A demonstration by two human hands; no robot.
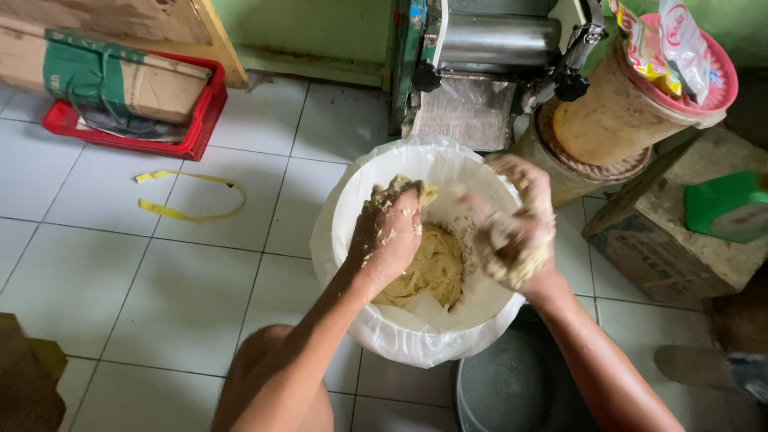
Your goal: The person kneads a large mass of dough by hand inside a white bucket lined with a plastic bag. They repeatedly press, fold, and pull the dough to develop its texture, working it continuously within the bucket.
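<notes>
White floor tiles (pixel 120 264) lie all around, and a green wall runs along the far edge. On the tiles sits a round tub (pixel 352 200) lined with a white plastic bag, and yellow crumbly dough (pixel 432 272) lies in the bottom of it. The left hand (pixel 390 232) is down inside the tub, curled shut around a lump of dough that pokes out past its knuckles. The right hand (pixel 520 224) is held up over the far side of the tub, just across from the left hand, and it is squeezing a clump of dough too; sticky bits cover its fingers. More dough lies right under both hands. Just past the hands stands a metal machine with a shiny roller (pixel 496 40). Past the right hand is a tan bucket (pixel 608 120) with a pink lid and packets on top, next to a cardboard box (pixel 664 240) with a green scale (pixel 732 206) on it. Far off past the left hand are a red crate (pixel 200 128) and a yellow strap (pixel 192 196) on the tiles. Close to the right arm sits a grey metal pail (pixel 512 384).
</notes>
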